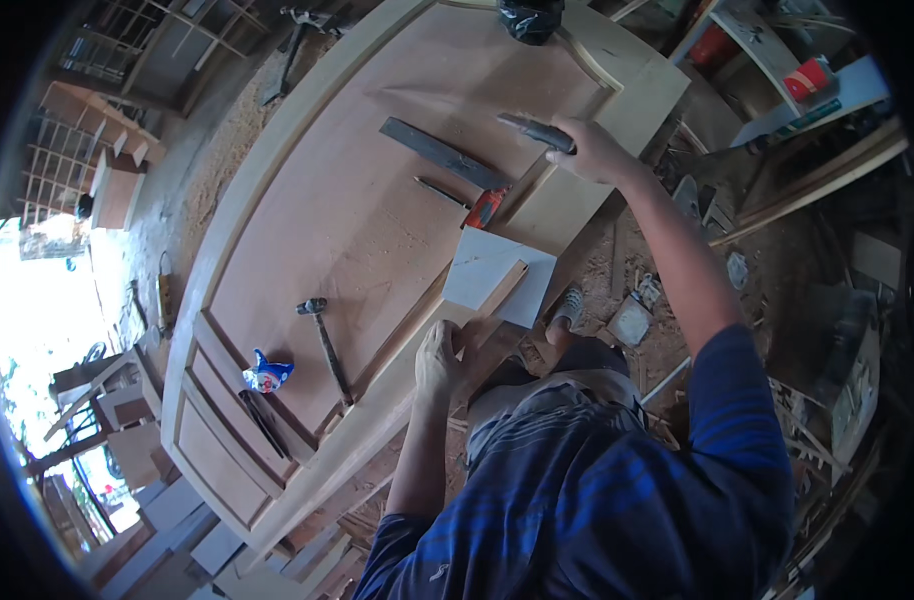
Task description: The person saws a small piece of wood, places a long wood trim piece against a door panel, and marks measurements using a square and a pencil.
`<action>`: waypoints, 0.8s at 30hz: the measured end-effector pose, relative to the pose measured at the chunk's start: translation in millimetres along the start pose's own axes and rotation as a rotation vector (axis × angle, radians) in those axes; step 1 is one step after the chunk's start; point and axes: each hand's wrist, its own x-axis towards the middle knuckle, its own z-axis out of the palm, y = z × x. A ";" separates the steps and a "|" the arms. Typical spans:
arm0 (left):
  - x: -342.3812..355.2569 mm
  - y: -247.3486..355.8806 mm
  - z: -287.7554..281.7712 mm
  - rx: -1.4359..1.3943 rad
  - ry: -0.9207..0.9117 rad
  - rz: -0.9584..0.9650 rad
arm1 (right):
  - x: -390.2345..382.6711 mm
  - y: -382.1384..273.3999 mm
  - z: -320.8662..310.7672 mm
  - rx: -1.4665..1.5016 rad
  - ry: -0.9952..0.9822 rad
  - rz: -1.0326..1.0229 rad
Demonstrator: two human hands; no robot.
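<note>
My right hand (592, 152) is closed around a dark, elongated hand tool (539, 132), raised over the right side of a large wooden panel (307, 230). By the panel's near edge, my left hand (437, 362) is closed on the lower end of a short wooden strip (503, 288). The strip slants across a white sheet (474, 262) at that edge. Just beyond the sheet lie a dark saw blade (435, 148) with a red handle (487, 207) and a pencil-like stick (440, 191). A hammer (326, 345) rests on the panel, left of my left hand.
A blue and white packet (267, 373) and dark flat strips (264, 424) lie on the panel's left part. A black bag (530, 18) sits at its far end. Another hammer (295, 45) lies beyond the panel. Shelving with a red container (808, 78) stands right; wood scraps litter the floor.
</note>
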 end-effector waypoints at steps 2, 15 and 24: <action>6.6 31.0 -3.3 0.090 -0.071 0.023 | -44.1 -32.6 -27.2 0.688 0.136 0.343; 73.3 66.5 35.4 0.094 -0.026 0.297 | -325.1 -251.5 11.2 0.803 0.700 0.862; 97.1 94.4 37.4 0.022 -0.124 0.248 | -326.0 -292.6 62.8 0.949 0.841 0.932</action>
